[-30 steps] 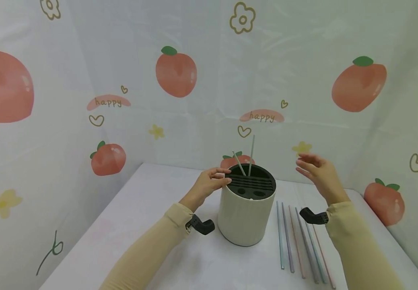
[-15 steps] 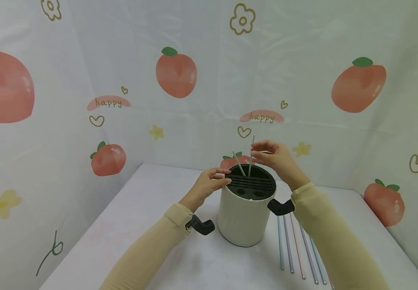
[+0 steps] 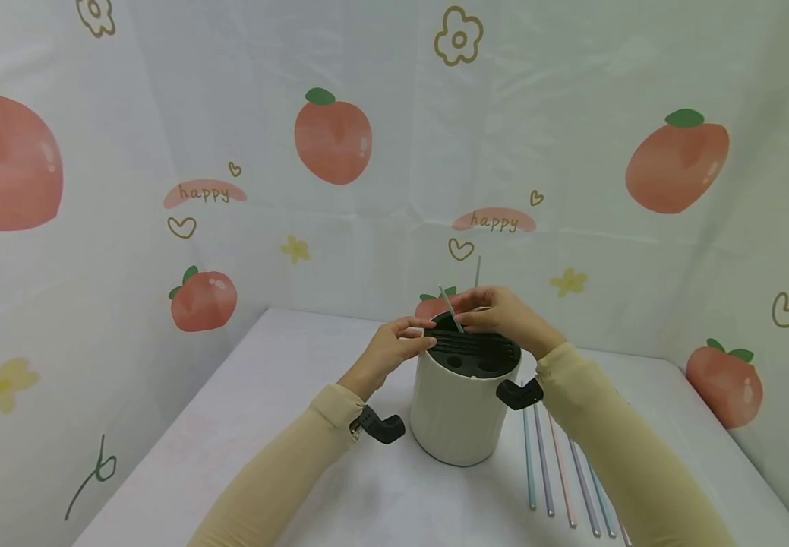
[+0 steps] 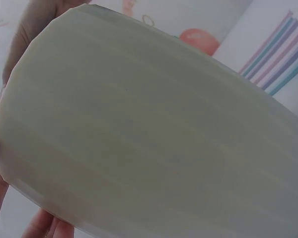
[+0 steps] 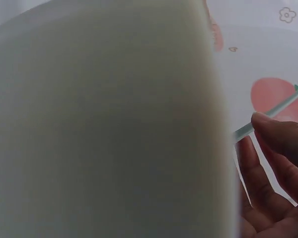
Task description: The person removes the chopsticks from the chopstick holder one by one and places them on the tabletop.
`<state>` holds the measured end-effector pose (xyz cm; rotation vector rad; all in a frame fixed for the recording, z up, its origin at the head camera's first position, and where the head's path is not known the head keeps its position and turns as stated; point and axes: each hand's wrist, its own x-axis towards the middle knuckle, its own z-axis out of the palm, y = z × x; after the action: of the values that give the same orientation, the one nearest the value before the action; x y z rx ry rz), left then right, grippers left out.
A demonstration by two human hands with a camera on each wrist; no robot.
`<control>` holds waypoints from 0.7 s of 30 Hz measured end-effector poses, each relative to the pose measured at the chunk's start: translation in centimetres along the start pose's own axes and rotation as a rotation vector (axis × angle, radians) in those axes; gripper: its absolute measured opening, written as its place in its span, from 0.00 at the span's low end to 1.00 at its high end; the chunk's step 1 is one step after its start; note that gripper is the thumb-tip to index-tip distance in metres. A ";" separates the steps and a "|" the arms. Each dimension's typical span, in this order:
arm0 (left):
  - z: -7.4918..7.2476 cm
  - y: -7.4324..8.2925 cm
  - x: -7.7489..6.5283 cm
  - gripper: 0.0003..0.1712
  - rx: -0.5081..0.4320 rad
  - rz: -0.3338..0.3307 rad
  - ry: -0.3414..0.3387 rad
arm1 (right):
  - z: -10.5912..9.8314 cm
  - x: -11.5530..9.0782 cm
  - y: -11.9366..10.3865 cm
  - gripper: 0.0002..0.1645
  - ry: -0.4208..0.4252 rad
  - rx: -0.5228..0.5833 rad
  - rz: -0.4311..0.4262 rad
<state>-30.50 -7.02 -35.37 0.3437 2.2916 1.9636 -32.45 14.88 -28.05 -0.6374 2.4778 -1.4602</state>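
Note:
A ribbed cream utensil holder [image 3: 459, 418] stands upright with a black slotted insert [image 3: 472, 346] in its top. My left hand [image 3: 390, 349] holds its left rim; in the left wrist view the holder wall [image 4: 139, 124] fills most of the picture. Over the insert's large back opening, my right hand [image 3: 503, 319] reaches in from the right. Its thumb and fingers pinch a pale green chopstick [image 5: 288, 100] in the right wrist view. Two pale green chopsticks are in that opening: one leans left [image 3: 450, 306], while the other's tip [image 3: 478, 271] rises behind my right hand.
Several teal, purple and pink chopsticks [image 3: 560, 471] lie side by side on the white table [image 3: 244, 403], right of the holder, partly hidden by my right sleeve. A fruit-printed white backdrop [image 3: 401, 152] encloses the table's back and sides.
My right hand has come left from the table's right side to the chopsticks, then sunk lower into the holder's opening. My left hand and the holder stay put.

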 end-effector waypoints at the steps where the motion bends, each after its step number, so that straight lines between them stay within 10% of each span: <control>1: 0.0 0.0 0.0 0.19 0.000 0.000 0.000 | 0.0 0.1 0.0 0.23 -0.004 -0.001 0.004; 13: 0.0 0.0 0.1 0.19 0.004 0.000 -0.004 | -0.1 0.4 0.4 0.17 0.013 -0.015 -0.026; 21: -0.1 0.1 -0.1 0.20 -0.002 -0.002 -0.013 | -2.2 -0.6 -0.3 0.11 0.261 0.257 -0.180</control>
<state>-30.43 -7.13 -35.29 0.3528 2.2804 1.9566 -32.71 16.75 -26.71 -0.6697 2.4025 -2.0055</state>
